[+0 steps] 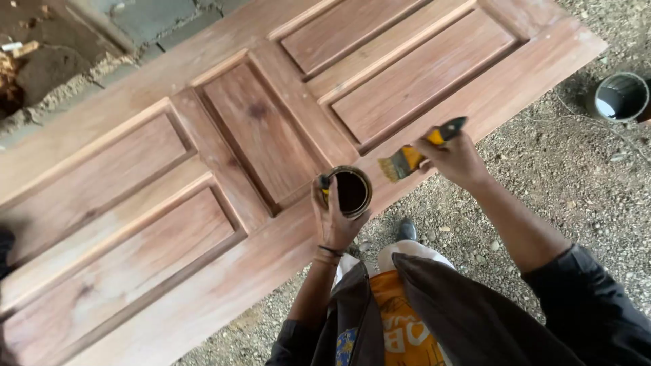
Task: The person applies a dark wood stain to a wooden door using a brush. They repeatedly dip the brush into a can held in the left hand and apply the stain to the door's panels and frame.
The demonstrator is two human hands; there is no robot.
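A person stands at the long edge of a panelled wooden door (224,169) that lies flat and runs diagonally across the view, its raised frames and sunken panels showing reddish-brown grain, with paler, duller patches along some of the rails. The left hand (333,220) is wrapped around a small round tin (351,191) filled with a very dark liquid, fingers curled up its side and a dark band at the wrist; the tin is held just above the near rail of the door, close to the lower corner of the middle panel. The right hand (456,159) is closed on the handle of a flat paintbrush (415,154), whose handle is yellow with a dark end and whose pale bristles point left toward the tin, near it but not in the liquid. The brush hangs over the door's near edge, just right of the tin. Both forearms come out of dark sleeves, and below them show a dark jacket, an orange garment and one dark shoe (407,230) on the gravel ground (556,196). Well apart to the right, on the gravel, stands a round grey bucket (621,96). Beyond the far edge of the door lie stone slabs and earth (61,61).
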